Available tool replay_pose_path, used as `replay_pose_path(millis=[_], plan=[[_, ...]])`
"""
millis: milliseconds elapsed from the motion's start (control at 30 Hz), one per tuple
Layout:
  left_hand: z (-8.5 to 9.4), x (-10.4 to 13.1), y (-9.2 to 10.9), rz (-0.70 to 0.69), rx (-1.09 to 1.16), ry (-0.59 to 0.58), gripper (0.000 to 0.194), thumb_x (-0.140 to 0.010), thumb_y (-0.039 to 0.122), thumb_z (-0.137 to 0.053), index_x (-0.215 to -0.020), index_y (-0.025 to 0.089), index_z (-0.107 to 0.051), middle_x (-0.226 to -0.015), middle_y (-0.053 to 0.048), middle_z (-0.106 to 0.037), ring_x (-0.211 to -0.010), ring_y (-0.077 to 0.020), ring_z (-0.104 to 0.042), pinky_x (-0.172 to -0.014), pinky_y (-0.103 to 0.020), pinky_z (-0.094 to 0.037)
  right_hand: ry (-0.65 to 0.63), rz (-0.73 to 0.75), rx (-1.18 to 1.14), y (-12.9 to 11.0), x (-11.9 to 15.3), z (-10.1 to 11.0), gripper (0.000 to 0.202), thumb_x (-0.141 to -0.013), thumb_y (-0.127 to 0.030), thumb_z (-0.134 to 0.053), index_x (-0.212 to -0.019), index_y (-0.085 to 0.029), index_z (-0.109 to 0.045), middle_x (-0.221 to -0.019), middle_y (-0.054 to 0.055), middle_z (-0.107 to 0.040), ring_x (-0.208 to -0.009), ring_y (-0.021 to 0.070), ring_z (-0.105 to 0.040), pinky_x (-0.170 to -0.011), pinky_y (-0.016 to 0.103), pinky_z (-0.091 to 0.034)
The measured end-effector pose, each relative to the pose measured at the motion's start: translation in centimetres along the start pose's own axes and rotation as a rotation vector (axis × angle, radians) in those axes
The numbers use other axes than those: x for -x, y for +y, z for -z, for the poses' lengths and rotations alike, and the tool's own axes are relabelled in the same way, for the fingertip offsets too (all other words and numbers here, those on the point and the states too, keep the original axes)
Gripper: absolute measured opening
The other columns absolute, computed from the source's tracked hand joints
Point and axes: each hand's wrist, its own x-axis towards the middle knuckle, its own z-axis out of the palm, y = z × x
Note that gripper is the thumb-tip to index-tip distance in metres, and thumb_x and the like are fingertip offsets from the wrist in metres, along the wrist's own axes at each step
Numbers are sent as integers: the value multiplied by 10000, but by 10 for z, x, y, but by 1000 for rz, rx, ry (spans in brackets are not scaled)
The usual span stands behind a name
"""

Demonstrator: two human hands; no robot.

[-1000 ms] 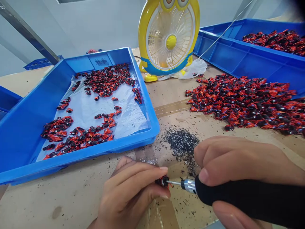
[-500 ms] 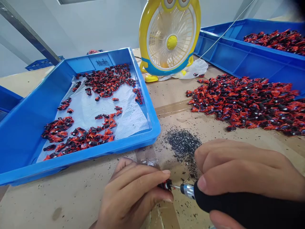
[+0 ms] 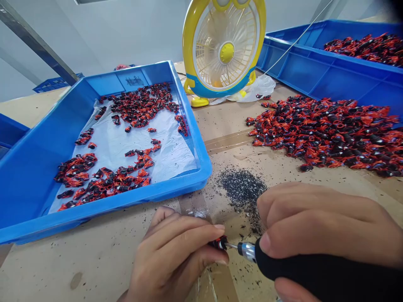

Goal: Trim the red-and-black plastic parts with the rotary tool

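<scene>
My left hand (image 3: 179, 256) pinches a small red and black plastic part (image 3: 218, 243) between thumb and fingertips, and only the part's end shows. My right hand (image 3: 321, 222) is wrapped round a black handheld rotary tool (image 3: 296, 266) with a silver collar. Its thin metal bit points left and meets the end of the small part. Right behind the hands lies a heap of black shavings (image 3: 242, 186) with pale specks. The two hands are close together low in the head view, above the cardboard-covered table (image 3: 103, 251).
At left a blue tray (image 3: 157, 191) holds scattered red and black parts on a white liner. A large pile of such parts (image 3: 333, 134) lies at right, before another blue bin (image 3: 315, 69). A yellow fan (image 3: 226, 52) stands at the back, beside a clear plastic bag (image 3: 266, 86).
The camera view has shifted very slightly. Both hands, the small part and the rotary tool keep nearly the same positions.
</scene>
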Motion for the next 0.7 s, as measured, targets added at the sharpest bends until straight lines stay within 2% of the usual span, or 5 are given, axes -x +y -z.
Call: replay_pose_path(millis=[267, 533, 700], plan=[[-5, -3, -2, -28, 26, 14, 189, -998, 300, -782, -1159, 206, -747, -943, -2, -834, -752, -154, -769, -709, -346, -466, -18, 8, 1, 1, 1, 0, 366, -802, -580, -874, -877, -282, -675, -747, 22, -662, -697, 209, -694, -553, 318, -594], [-2, -1, 2, 6, -3, 13, 173, -1001, 315, -779, -1156, 242, -754, -938, 3, -841, -727, -157, -753, -728, -352, -467, -28, 21, 8, 1, 4, 0, 367, -819, -591, -860, -887, -281, -674, -751, 21, -656, -705, 205, -691, -564, 313, -594], [-1, -1, 3, 15, 2, -2, 165, -1004, 307, -772, -1143, 221, -748, -958, -5, -839, -744, -153, -753, -716, -348, -462, -38, 19, 8, -2, 2, -1, 344, -835, -568, -857, -903, -282, -678, -744, 13, -648, -689, 199, -680, -571, 310, -588]])
